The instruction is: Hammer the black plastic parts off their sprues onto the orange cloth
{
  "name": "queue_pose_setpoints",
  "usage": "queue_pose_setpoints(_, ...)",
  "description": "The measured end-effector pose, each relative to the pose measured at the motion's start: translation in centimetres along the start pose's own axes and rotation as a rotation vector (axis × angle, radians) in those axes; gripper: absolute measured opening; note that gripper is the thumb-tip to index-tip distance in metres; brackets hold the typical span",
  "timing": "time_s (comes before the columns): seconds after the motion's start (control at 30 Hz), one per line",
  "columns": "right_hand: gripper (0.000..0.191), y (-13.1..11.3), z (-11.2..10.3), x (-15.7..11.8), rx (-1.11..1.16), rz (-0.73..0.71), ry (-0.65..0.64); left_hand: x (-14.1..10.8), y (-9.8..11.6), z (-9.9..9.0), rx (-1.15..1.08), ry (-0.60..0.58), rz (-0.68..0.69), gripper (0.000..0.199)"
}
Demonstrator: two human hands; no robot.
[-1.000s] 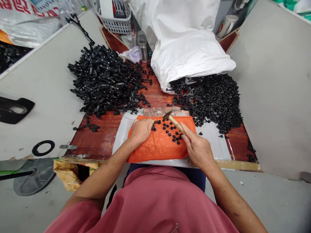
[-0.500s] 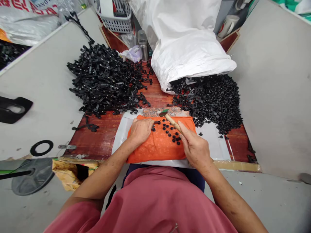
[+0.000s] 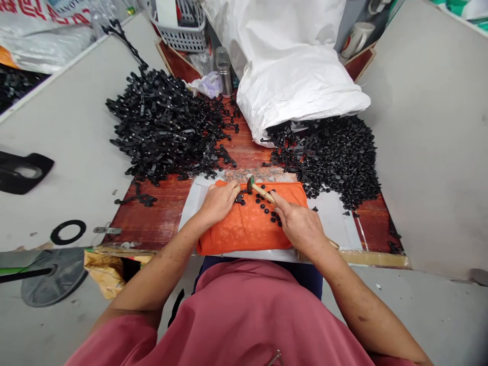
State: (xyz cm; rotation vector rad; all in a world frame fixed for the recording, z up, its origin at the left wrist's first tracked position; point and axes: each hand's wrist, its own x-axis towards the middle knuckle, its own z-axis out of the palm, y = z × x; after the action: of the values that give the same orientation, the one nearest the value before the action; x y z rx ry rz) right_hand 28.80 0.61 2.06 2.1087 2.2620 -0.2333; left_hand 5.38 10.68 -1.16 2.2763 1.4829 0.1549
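My right hand (image 3: 301,221) is wrapped round the wooden handle of a small hammer (image 3: 263,192). The hammer's head is low over the orange cloth (image 3: 244,231), beside a black plastic part (image 3: 240,198). At that part's left end, my left hand (image 3: 220,202) has its fingers closed on it. Several small round black caps (image 3: 266,211) lie on the cloth between my hands. A speckled stone slab (image 3: 272,175) shows behind the cloth's far edge.
A tall heap of black parts (image 3: 163,122) stands at the left. A white sack (image 3: 293,76) spills more black pieces (image 3: 335,157) at the right. Behind are a metal bottle (image 3: 224,76), a grey basket (image 3: 183,35) and a mug (image 3: 357,40).
The hammer has moved left and its head has turned, coming beside the black part at my left hand. My right hand has shifted slightly left. My left hand has moved a little left.
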Motion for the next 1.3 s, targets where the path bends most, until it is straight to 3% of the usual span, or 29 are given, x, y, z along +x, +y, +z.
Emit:
queue_pose_setpoints(0.1, 0.052, 0.8, 0.4, 0.2, 0.036, -0.028, 0.047, 0.0, -1.3, -1.5, -0.213, -0.073, 0.124, 0.036)
queue_pose_setpoints(0.2, 0.051, 1.2, 0.6, 0.3, 0.043, -0.050, 0.087, 0.4, -2.1, -2.8, -0.286, -0.188, 0.220, 0.035)
queue_pose_setpoints(0.4, 0.053, 1.2, 0.1, 0.7, 0.062, -0.077, 0.085, 0.9, -1.2, -3.1, -0.566, -0.465, 0.205, 0.051)
queue_pose_setpoints(0.47, 0.052, 1.2, 0.0, 0.5, 0.169, -0.055, 0.133, 0.2, -0.3, -2.7, -0.730, -0.432, 0.140, 0.046)
queue_pose_setpoints(0.6, 0.032, 0.4, 0.1, -0.2, 0.613, 0.008, 0.243, -2.0, 2.0, -1.3, -1.112, -0.213, -0.035, 0.045)
queue_pose_setpoints(0.67, 0.020, -0.5, 0.3, -0.3, 0.801, -0.008, 0.225, -2.9, 3.3, -0.4, -1.249, -0.148, -0.089, 0.049)
queue_pose_setpoints(0.77, 0.016, -1.8, 0.7, -0.3, 0.978, -0.047, 0.164, -3.7, 4.9, 0.6, -1.335, -0.119, -0.102, 0.053)
queue_pose_setpoints(0.87, 0.013, -2.3, 1.4, -0.3, 1.069, -0.036, 0.154, -4.5, 5.4, 0.8, -1.131, -0.067, -0.096, 0.043)
queue_pose_setpoints(1.0, 0.015, -2.2, 2.4, -0.9, 1.204, 0.027, 0.142, -5.9, 5.0, 0.0, -0.372, 0.297, -0.009, 0.026)
queue_pose_setpoints(1.07, 0.016, -2.4, 2.6, -1.3, 1.301, 0.027, 0.097, -6.4, 4.9, 0.0, -0.156, 0.408, 0.110, 0.029)
queue_pose_setpoints(1.17, 0.016, -2.8, 2.7, -1.7, 1.397, 0.029, 0.092, -6.6, 5.0, 0.9, -0.175, 0.260, 0.288, 0.035)
queue_pose_setpoints(1.23, 0.016, -2.9, 2.7, -1.8, 1.416, 0.034, 0.118, -6.5, 5.2, 1.6, -0.281, 0.094, 0.288, 0.040)
queue_pose_setpoints(1.3, 0.017, -2.6, 2.9, -1.8, 1.402, 0.033, 0.125, -6.1, 5.3, 2.0, -0.388, 0.002, 0.217, 0.043)
